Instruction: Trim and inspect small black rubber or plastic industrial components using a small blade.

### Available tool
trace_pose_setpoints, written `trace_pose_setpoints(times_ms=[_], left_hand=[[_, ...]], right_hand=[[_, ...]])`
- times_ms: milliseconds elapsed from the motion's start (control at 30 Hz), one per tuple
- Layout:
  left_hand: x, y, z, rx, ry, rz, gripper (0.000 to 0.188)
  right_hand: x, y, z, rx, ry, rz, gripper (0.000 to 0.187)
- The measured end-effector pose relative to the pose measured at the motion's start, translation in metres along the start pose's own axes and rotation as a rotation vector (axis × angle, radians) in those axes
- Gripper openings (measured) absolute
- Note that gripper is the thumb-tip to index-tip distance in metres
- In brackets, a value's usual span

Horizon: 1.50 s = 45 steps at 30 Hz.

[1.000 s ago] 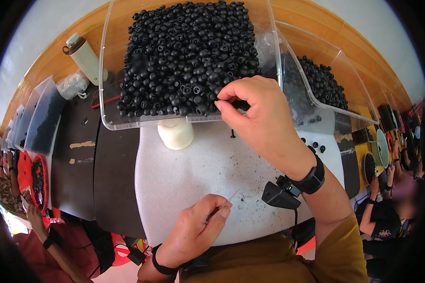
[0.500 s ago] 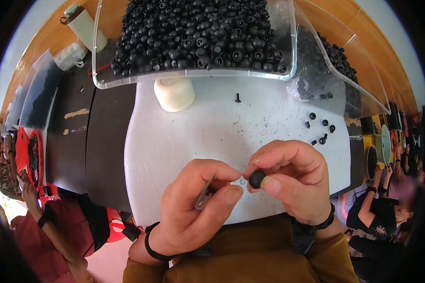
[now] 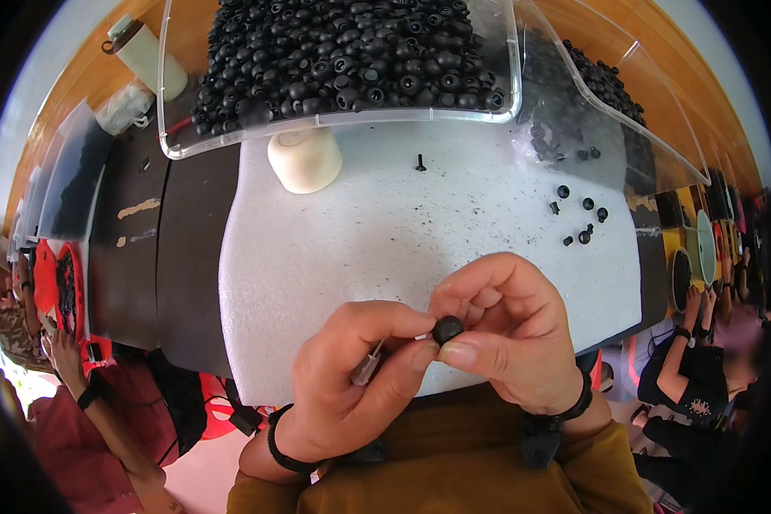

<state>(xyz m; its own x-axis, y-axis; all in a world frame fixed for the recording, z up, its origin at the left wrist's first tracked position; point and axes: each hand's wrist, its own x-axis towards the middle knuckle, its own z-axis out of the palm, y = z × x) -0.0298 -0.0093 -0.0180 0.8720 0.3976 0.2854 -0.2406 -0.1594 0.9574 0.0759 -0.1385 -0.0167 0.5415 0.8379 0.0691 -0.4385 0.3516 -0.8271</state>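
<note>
Above the near part of the white foam sheet [image 3: 317, 265], my right hand [image 3: 514, 343] pinches a small round black ball-shaped part [image 3: 446, 329] between thumb and fingertips. My left hand [image 3: 351, 377] is closed round a slim metal tool [image 3: 367, 367]. A pale, narrow tip shows between the left fingertips and reaches the left side of the black part. Most of the tool is hidden in the palm, so its exact kind is unclear. Beyond the hands, a small black stemmed piece [image 3: 420, 163] stands on the foam beside a cream-coloured cup-like object [image 3: 305, 161].
A clear plastic bin [image 3: 317, 120] heaped with black round parts spans the far edge. Another clear bin [image 3: 660, 158] stands at the far right, near several loose black parts [image 3: 585, 237]. Black crumbs dot the foam. A pale bottle [image 3: 150, 64] lies far left. Other people work at both sides.
Both hands still hold their things. The black part has shifted slightly left, and the tool's pale tip shows more clearly against it. The whole view has moved a little.
</note>
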Motion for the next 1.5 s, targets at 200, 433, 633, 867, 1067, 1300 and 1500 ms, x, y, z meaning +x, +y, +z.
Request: trace_pose_setpoints(times_ms=[200,433,633,867,1067,1300,1500], left_hand=[[-0.002,-0.003,-0.001,0.037,0.012,0.042,0.022],[-0.003,-0.008,0.003,-0.193,0.0,0.011,0.019],[0.005,0.001,-0.007,-0.252,-0.078,-0.154,0.014],[0.006,0.005,-0.009,-0.354,-0.09,-0.364,0.007],[0.004,0.005,-0.008,-0.482,-0.068,-0.461,0.006],[0.003,0.003,-0.004,0.114,0.019,-0.175,0.011],[0.001,0.008,-0.002,0.559,-0.182,0.044,0.022]], right_hand=[[-0.001,0.004,0.0,0.087,-0.021,0.014,0.027],[-0.003,0.005,-0.004,0.154,-0.089,0.074,0.027],[-0.003,0.005,-0.003,0.074,-0.034,0.089,0.025],[-0.006,0.006,-0.006,-0.017,-0.021,0.076,0.024],[-0.008,0.002,-0.003,0.031,0.011,0.13,0.025],[-0.008,0.005,-0.009,-0.059,-0.025,-0.005,0.024],[-0.008,0.006,-0.007,-0.08,-0.004,-0.061,0.023]])
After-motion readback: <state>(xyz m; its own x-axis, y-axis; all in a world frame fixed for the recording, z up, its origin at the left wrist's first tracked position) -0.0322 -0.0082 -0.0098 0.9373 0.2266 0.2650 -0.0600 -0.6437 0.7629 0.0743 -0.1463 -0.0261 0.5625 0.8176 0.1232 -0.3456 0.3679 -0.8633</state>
